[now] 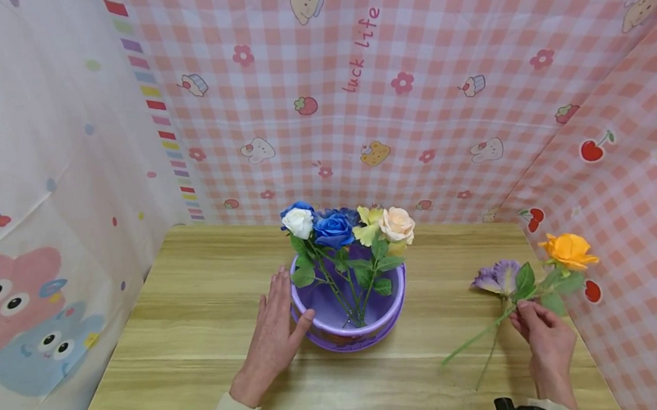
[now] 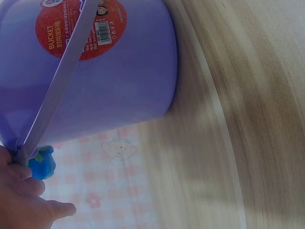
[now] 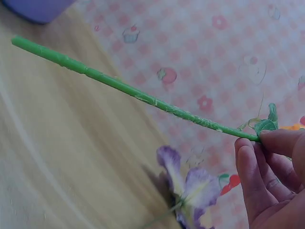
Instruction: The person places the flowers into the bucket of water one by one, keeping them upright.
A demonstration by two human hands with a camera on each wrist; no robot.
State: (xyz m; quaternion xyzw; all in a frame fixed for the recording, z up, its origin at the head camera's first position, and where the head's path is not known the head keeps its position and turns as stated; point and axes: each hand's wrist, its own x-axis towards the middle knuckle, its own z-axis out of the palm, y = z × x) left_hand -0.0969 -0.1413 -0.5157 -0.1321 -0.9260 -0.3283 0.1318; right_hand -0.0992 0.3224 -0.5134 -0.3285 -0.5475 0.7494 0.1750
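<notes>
A purple bucket stands at the table's middle, holding several artificial flowers: a white rose, a blue rose and a pale peach rose among them. My left hand rests against the bucket's left side with straight fingers, its thumb at the rim. In the left wrist view, that hand is beside the end of the bucket's handle. At the right, my right hand pinches the green stem of an orange rose between thumb and fingers. A purple flower lies below it.
The wooden table meets a pink checked cloth at its back and right. A white patterned cloth hangs along the left side. A round red label is on the bucket's wall.
</notes>
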